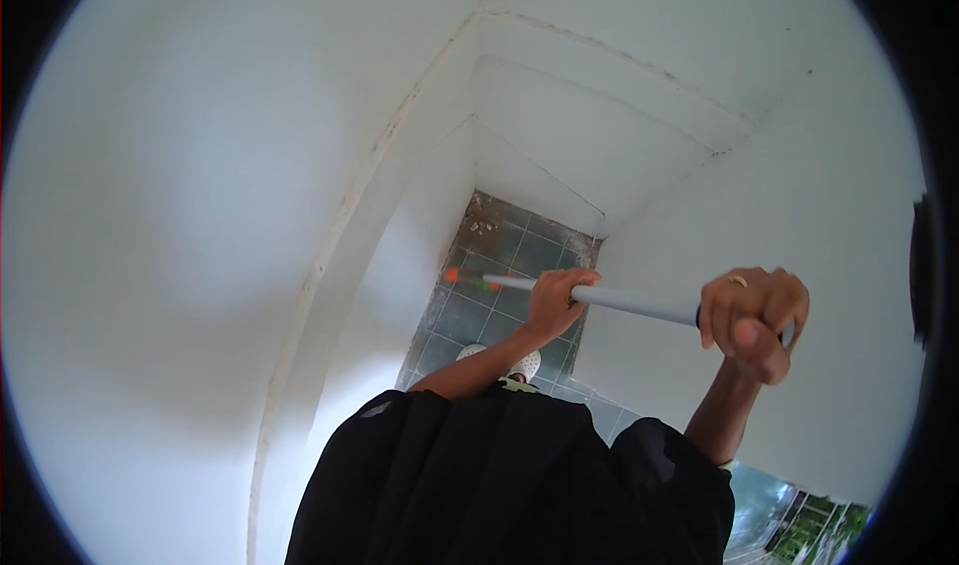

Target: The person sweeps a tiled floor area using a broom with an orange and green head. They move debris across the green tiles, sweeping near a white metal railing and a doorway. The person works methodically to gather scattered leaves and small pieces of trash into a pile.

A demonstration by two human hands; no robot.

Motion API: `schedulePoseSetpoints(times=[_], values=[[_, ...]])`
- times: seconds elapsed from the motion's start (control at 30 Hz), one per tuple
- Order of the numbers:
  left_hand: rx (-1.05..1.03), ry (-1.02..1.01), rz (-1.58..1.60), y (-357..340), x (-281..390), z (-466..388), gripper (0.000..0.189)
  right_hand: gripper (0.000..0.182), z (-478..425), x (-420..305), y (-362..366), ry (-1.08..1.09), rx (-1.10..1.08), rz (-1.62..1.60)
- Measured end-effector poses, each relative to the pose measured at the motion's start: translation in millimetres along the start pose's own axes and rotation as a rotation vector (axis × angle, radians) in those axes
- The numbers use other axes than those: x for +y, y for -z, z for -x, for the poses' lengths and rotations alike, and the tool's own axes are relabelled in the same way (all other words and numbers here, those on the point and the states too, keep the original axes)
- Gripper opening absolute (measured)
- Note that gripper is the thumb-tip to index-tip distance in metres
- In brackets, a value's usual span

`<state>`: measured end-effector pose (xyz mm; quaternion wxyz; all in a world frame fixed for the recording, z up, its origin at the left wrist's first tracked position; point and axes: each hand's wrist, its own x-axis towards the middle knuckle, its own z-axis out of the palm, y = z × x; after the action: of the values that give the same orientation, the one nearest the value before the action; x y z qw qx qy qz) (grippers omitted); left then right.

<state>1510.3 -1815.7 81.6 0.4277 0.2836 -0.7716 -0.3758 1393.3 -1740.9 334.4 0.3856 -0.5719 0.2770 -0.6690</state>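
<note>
A long-handled broom spans the middle of the view, its pale grey pole [640,303] tilted down towards the floor. My left hand [556,297] is wrapped around the pole partway down. Near the upper end, my right hand [755,321] grips the pole by a dark band; a ring is on one finger. At the far end, the broom head [473,276], with orange and green parts, is blurred and close to the tiles. Small pale bits of debris [482,227] lie on a brown dirty patch beyond the head.
Dark tiled floor [458,318] fills a narrow recess between a white left wall [187,190] and a white right wall [809,190]. A ledge [584,100] crosses the back. My white clogs [527,365] stand below my hands. Greenery [813,531] shows through bars at lower right.
</note>
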Motion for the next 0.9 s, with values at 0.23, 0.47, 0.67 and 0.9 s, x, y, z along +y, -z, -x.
schedulePoseSetpoints(times=[0.23,0.47,0.67,0.9], values=[[0.03,0.302,0.022,18.1,-111.5,30.9,0.016,0.031,41.5,113.6,-56.1,-0.04,-0.183,0.384],[0.04,0.129,0.039,12.4,-61.5,5.1,0.012,0.035,26.6,54.7,-54.0,-0.004,0.019,0.236],[-0.152,-0.004,-0.015,24.3,-16.0,19.7,0.017,0.033,19.2,7.3,-49.8,0.032,0.121,0.093],[-0.089,0.382,0.292,14.8,-128.2,37.5,0.021,0.028,74.6,100.0,-89.6,-0.11,0.035,0.45]])
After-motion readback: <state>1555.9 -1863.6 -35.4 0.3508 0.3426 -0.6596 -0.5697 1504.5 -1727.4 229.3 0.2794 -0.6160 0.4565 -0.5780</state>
